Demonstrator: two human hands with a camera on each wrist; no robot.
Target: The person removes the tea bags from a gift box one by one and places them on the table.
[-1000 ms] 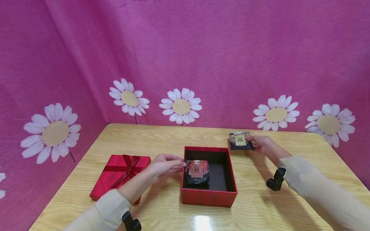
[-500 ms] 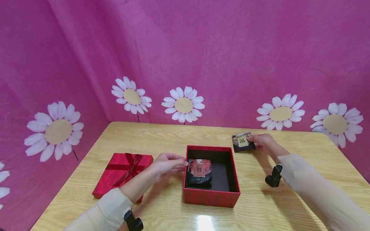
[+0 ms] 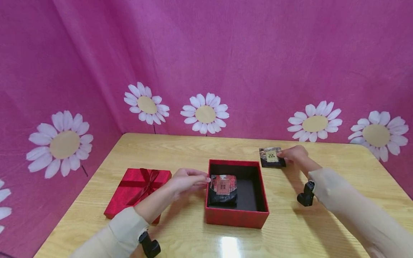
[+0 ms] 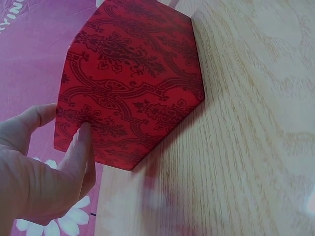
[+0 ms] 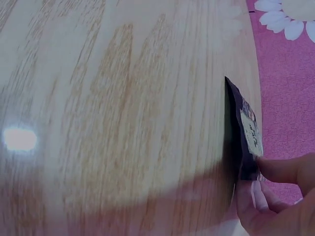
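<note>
The left hand (image 3: 186,181) pinches the wall of a square, red patterned box (image 3: 237,218); the right hand (image 3: 296,154) pinches a flat black packet (image 3: 268,163) with a yellow label.

pale wood carries a red box and its lid

the tabletop (image 3: 187,147) is pale yellowish wood with long grain lines and rounded far corners. its surface is glossy, with a bright white reflection (image 3: 229,247) near the front and soft shadows to the right. the red box (image 3: 237,218) stands around the middle, upright, its open side up, its outer walls patterned with darker scrolls. to its left and apart from it lies the red lid (image 3: 129,186), ribbon bow (image 3: 149,182) upward. at the far right is a dark packet (image 3: 270,163); whether it touches the wood is hard to tell.
</note>
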